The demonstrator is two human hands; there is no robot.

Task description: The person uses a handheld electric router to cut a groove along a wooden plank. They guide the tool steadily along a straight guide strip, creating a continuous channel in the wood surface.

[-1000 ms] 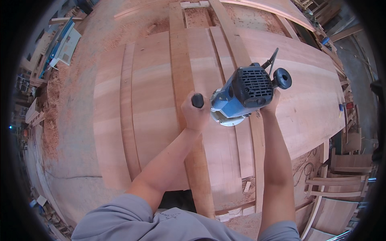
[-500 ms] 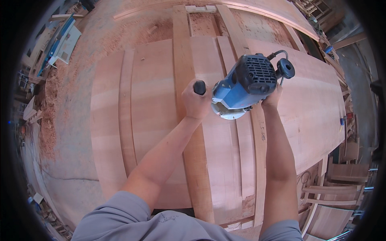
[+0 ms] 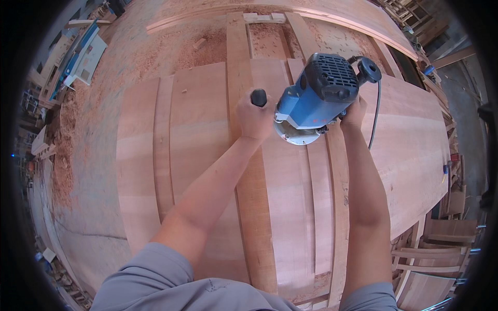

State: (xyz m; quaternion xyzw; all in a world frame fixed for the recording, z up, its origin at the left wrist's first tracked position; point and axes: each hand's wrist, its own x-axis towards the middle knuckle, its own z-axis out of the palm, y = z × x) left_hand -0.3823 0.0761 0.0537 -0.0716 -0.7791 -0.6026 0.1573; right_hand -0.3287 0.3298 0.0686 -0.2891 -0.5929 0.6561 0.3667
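A blue and black plunge router (image 3: 314,98) with a pale round base plate rides on the wooden panel between two long boards. My left hand (image 3: 255,115) is closed around its left handle, whose black knob end pokes up above the fist. On the far side my right hand (image 3: 355,111) grips the other handle, largely hidden by the motor housing and the black knob. The left board (image 3: 255,207) passes beneath my left wrist. The right board (image 3: 340,207), with handwriting on it, runs beside my right forearm. The router's bit is out of sight.
The broad wooden panel (image 3: 415,150) spreads out beneath both boards. A power cord (image 3: 377,116) loops down on the right. Reddish sawdust (image 3: 62,171) covers the floor at left, near a white and blue machine (image 3: 89,57). Stacked wooden pieces (image 3: 430,254) stand at lower right.
The router and both hands have shifted slightly farther away relative to the panel. The cord now hangs down to the right of the motor. Both grips are unchanged.
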